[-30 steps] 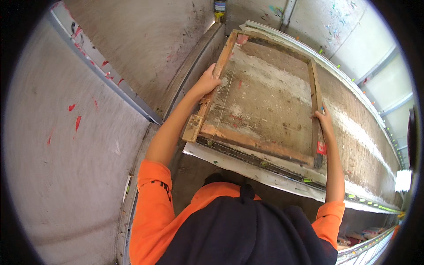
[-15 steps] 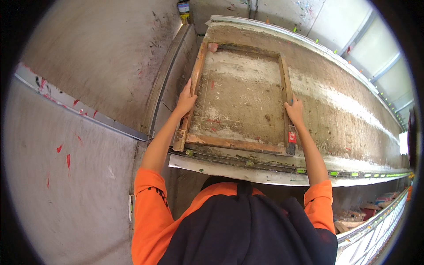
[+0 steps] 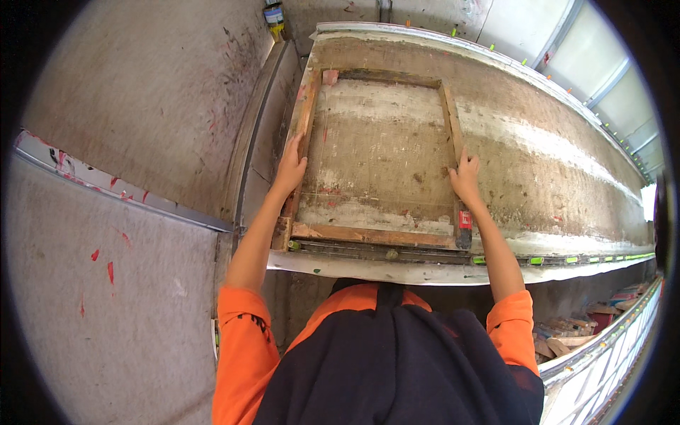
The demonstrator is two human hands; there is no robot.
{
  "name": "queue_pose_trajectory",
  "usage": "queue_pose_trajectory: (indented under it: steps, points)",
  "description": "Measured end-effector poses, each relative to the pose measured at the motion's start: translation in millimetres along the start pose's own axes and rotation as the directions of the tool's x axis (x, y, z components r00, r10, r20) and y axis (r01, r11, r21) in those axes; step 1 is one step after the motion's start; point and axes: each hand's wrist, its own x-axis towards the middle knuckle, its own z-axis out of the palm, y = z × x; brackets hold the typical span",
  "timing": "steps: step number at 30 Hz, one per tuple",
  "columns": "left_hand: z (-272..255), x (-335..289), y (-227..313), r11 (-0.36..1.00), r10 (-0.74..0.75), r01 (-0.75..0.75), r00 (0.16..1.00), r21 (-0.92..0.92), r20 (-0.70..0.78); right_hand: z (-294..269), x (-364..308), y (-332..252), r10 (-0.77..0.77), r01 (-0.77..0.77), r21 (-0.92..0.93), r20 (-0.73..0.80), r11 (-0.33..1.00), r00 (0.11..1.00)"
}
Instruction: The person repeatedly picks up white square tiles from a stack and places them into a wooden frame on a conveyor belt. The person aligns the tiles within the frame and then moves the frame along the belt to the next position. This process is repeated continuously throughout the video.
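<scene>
A rectangular wooden frame (image 3: 375, 234) with worn, stained rails rests on or just above a long, paint-smeared table (image 3: 538, 191). I cannot tell whether a mesh is stretched across it. My left hand (image 3: 290, 170) is closed round the left rail, a little below its middle. On the right rail, my right hand (image 3: 465, 177) grips at about the same height, its thumb on the inner side. A red label (image 3: 465, 219) marks the near right corner, and a pinkish patch (image 3: 330, 77) shows at the far left corner.
Green clips (image 3: 536, 261) line the table's near edge, and more small clips run along its far edge. Beyond the far left corner stands a paint can (image 3: 273, 14). Stained grey panels (image 3: 120, 297) rise at the left. Scrap wood (image 3: 567, 336) lies at the lower right.
The frame has shifted slightly toward the table's near edge, both hands still on its side rails. The whole view has also moved a little.
</scene>
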Motion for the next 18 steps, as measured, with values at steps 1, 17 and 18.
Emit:
queue_pose_trajectory:
  steps: [1, 17, 18]
  points:
    - [0, -1, -1, 1.0, 0.007, -0.007, 1.0, -0.017, 0.017, -1, -1, 0, -0.023, 0.023, -0.015, -0.014, 1.0, 1.0]
    - [5, -8, 42, 0.885, 0.018, -0.032, 0.999, 0.464, 0.036, -3, -10, -1, -0.06, 0.059, -0.151, -0.005, 0.987, 0.998]
    - [6, -8, 44, 0.862, 0.011, -0.034, 0.999, 0.505, 0.048, -6, -9, -6, -0.042, 0.045, -0.169, 0.017, 0.985, 0.999]
